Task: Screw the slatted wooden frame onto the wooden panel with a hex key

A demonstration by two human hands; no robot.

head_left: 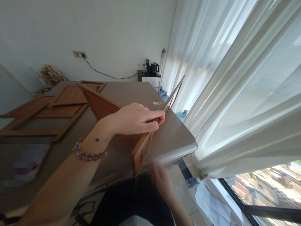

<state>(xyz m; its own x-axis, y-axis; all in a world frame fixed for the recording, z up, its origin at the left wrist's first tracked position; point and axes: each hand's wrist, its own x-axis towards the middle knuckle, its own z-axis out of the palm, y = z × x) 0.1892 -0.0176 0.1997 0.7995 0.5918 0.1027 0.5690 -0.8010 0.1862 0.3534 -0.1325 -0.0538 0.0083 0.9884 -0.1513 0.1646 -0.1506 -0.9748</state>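
Note:
My left hand (138,119), with a beaded bracelet (90,154) at the wrist, has its fingers closed over the edge of a wooden frame (138,157). That frame stands tilted on edge at the table's near right side, its far end pointing up toward the curtain. A wooden panel (101,102) slants behind and under my left wrist; whether it is joined to the frame cannot be told. My right hand (161,179) is smeared by motion just below the frame's near corner, beside the table edge. Its fingers are unclear.
More wooden frames and panels (68,95) lie on the left of the brown table (127,89). Beyond it stand a small cabinet (150,81) with a kettle (154,68), and water jugs (182,115). White curtains (211,94) hang along the right. A plastic bottle (192,181) lies low right.

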